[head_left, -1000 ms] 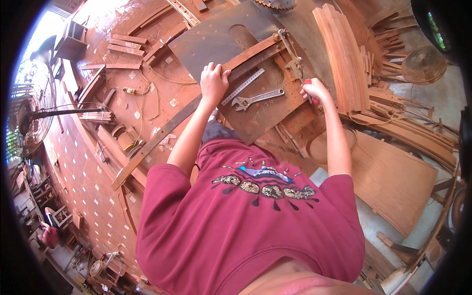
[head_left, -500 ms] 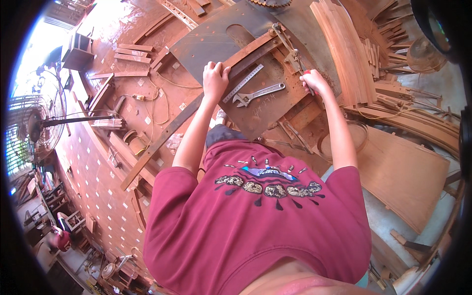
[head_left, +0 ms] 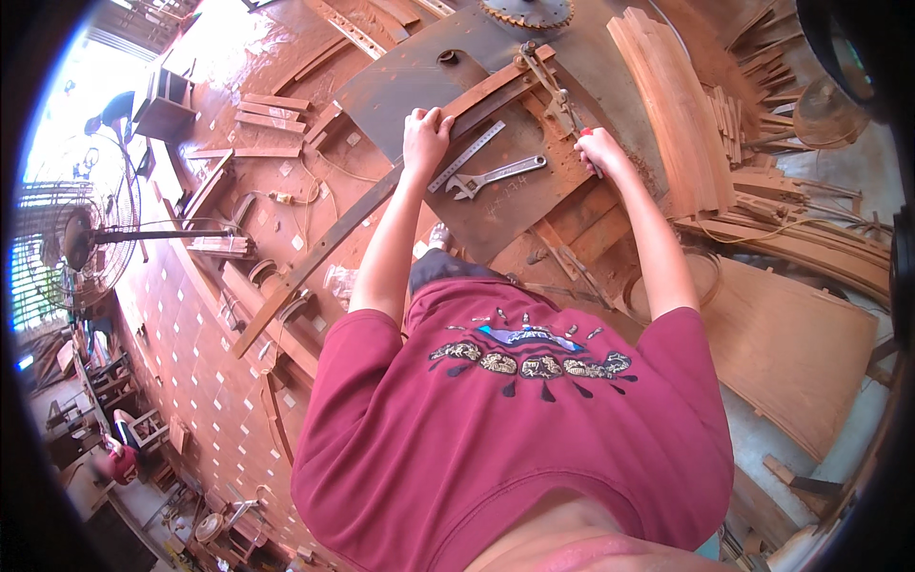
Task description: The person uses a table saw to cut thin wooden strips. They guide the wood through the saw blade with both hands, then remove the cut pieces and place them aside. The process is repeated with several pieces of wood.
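Observation:
My left hand (head_left: 426, 143) is closed over a long wooden strip (head_left: 329, 243) with a dark edge, which lies slanting across a dark metal plate (head_left: 396, 91). My right hand (head_left: 599, 153) is wrapped round a red grip (head_left: 585, 132) beside a metal toggle clamp (head_left: 560, 95) at the strip's far end. How the grip joins the clamp is partly hidden by my fingers. Between my hands, on the plate's near part, lie a steel ruler (head_left: 467, 155) and an adjustable wrench (head_left: 496, 176).
A toothed circular saw blade (head_left: 527, 11) is at the far edge. Curved wooden boards (head_left: 672, 114) are stacked right, beyond a flat panel (head_left: 791, 343). At left are a standing fan (head_left: 81, 238), wood offcuts (head_left: 272, 114) and a cable (head_left: 310, 205) on tiles. Another person (head_left: 119, 462) is far lower left.
The view has shifted slightly, bringing more of the saw blade into sight. My left hand remains on the strip and my right hand on the red grip, more of which shows.

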`<state>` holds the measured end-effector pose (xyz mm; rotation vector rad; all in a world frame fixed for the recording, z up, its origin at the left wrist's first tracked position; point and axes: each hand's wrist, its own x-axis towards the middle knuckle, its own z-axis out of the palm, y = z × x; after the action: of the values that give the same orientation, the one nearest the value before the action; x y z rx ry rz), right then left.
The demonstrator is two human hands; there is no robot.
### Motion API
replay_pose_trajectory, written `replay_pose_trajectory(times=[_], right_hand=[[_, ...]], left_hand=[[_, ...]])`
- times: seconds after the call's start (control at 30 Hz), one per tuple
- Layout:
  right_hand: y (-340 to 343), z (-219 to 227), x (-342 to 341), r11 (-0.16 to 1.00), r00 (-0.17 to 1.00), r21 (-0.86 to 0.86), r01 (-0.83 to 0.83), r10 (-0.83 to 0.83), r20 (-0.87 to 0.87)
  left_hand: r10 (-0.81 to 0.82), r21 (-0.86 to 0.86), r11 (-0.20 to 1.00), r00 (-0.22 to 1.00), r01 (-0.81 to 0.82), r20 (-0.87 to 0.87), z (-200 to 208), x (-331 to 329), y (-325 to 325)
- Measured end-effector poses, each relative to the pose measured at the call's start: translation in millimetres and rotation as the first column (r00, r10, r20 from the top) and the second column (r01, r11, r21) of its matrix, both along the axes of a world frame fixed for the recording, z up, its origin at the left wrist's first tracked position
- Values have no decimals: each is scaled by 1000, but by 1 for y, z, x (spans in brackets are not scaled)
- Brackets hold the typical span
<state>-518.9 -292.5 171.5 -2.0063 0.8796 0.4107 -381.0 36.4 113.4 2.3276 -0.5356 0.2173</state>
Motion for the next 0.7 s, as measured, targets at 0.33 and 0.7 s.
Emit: replay_pose_trajectory(times=[0.33, 0.7], right_hand=[[10, 12, -2, 991, 997, -132, 29, -37, -61], [21, 26, -8, 995, 1000, -95, 24, -22, 22]], left_hand=[[29, 96, 994, 992, -41, 125, 1, -6, 1], [386, 467, 786, 911, -406, 142, -24, -50, 118]])
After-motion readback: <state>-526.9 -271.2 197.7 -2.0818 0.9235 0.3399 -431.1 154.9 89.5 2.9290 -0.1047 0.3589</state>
